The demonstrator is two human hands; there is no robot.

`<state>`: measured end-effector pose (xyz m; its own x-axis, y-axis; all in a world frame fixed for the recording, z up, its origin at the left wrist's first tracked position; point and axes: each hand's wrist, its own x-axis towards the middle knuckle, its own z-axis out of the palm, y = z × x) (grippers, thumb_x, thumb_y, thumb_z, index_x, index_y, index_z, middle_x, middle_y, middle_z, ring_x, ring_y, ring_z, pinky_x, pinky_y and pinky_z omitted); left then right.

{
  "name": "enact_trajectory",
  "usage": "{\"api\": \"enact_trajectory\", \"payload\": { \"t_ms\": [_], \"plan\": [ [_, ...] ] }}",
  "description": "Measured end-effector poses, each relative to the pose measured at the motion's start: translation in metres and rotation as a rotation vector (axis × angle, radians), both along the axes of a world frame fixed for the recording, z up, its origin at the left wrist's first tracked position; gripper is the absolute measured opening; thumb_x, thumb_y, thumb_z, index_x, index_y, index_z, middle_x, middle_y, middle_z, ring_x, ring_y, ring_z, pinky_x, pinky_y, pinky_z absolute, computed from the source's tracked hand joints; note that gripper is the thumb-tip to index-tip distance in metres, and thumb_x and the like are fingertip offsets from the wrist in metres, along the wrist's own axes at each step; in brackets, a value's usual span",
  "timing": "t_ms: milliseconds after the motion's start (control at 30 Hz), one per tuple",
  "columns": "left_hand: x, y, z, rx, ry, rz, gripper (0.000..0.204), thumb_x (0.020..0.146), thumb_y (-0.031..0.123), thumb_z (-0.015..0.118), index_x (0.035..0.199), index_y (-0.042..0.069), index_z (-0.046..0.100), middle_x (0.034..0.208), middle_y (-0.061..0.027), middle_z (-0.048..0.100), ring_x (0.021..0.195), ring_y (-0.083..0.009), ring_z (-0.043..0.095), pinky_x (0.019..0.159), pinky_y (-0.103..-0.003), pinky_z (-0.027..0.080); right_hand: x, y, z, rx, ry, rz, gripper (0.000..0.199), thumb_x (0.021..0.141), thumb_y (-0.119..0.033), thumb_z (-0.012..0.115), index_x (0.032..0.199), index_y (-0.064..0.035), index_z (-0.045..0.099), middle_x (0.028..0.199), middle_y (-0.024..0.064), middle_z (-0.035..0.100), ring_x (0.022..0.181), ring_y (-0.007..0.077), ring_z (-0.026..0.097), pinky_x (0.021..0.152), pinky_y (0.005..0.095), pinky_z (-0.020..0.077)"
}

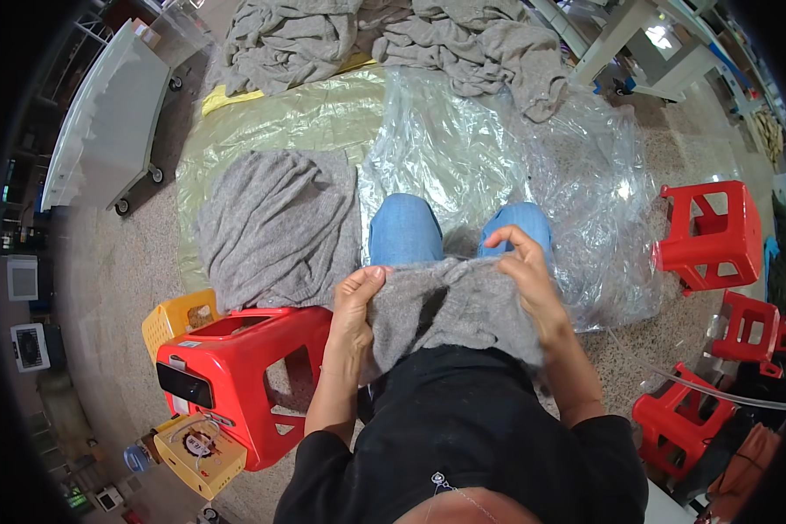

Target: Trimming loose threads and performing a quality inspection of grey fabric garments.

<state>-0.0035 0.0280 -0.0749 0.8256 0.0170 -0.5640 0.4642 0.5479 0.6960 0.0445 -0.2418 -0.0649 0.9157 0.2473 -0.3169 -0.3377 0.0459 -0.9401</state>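
Worked piece: soft grey knitted fabric, creased, spread across the lap between the two hands, its upper edge just behind the knees.
Left hand: grasping the upper left edge of the fabric, thumb on top, fingers curled under.
Right hand: at the upper right edge, thumb on the fabric, forefinger arched clear of it; whether the other fingers grip, cannot tell.
Wearer: black short-sleeved top, blue denim trousers, silver pendant necklace.
Knit pile, left: rounded, folded grey heap, beside the left knee.
Knit piles, far: rumpled grey heaps, at the upper edge of the view.
Ground cover: clear crinkled plastic sheet on the right; yellowish plastic sheet on the left.
Stool, left: red plastic stool, near the left forearm, bearing a black rectangular phone at its left end; yellow box just beside.
Stools, right: three larger red plastic stools, well apart from the right hand.
Cart: white, on black casters, upper left.
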Motion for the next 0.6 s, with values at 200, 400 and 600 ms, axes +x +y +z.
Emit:
{"api": "enact_trajectory", "payload": {
  "t_ms": [200,400,600],
  "plan": [
    [0.004,-0.02,0.018,0.106,-0.147,-0.059,0.014,0.089,0.015,0.06,0.087,0.003,0.065,0.083,-0.0007,0.065,0.076,-0.0065,0.055,0.073,-0.021,0.042,0.001,0.062,0.056,-0.447,-0.537,0.31,0.021,0.081,-0.012,0.062,0.101,-0.0039,0.059,0.1,0.0059,0.051,0.091,0.0178,0.054,0.08,0.03,0.0433],
    [0.009,-0.023,0.027,0.098,-0.172,-0.139,0.008,0.082,0.005,0.067,0.089,0.001,0.065,0.085,-0.0018,0.065,0.075,-0.0063,0.057,0.07,-0.02,0.045,0.013,0.064,0.016,-0.245,-0.627,0.344,0.011,0.083,-0.008,0.061,0.09,-0.0009,0.056,0.092,0.0099,0.053,0.083,0.0232,0.055,0.074,0.0317,0.0439],
    [0.005,-0.028,0.017,0.055,-0.167,-0.202,0.015,0.074,-0.002,0.071,0.088,0.001,0.065,0.087,-0.0021,0.065,0.074,-0.0081,0.06,0.07,-0.022,0.047,0.005,0.071,0.018,-0.354,-0.53,0.209,0.011,0.087,-0.008,0.057,0.084,0.0011,0.052,0.071,0.0137,0.053,0.066,0.0259,0.056,0.062,0.0349,0.0436]
  ]
}}
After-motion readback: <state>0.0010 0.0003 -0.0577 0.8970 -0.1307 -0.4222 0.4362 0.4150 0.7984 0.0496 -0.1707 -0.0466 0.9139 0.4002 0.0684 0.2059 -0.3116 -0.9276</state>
